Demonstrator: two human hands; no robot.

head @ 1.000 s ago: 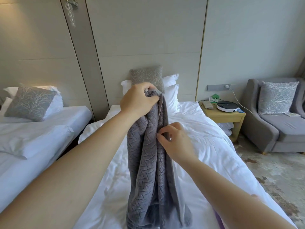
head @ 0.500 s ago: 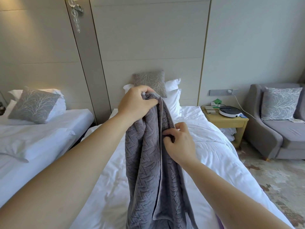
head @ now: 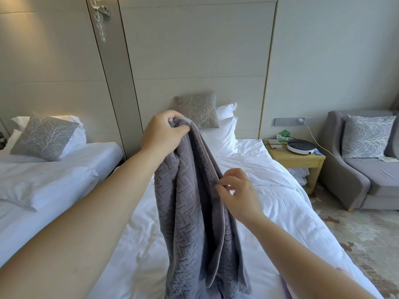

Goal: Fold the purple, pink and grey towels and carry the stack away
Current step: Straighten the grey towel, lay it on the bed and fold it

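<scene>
Head view: my left hand [head: 164, 132] is bunched round the top corner of the grey towel [head: 190, 212], holding it up over the bed [head: 280, 190] so it hangs in long folds. I judge it soft, thick and limp, light enough for one hand and unlikely to slip. Corners and hem are the places to hold. My right hand [head: 239, 195] pinches the hem partway down between thumb and fingertips. Count: one grey towel, two hands on it, one purple sliver [head: 286, 288] at the bottom edge, likely the purple towel. No pink towel in sight.
</scene>
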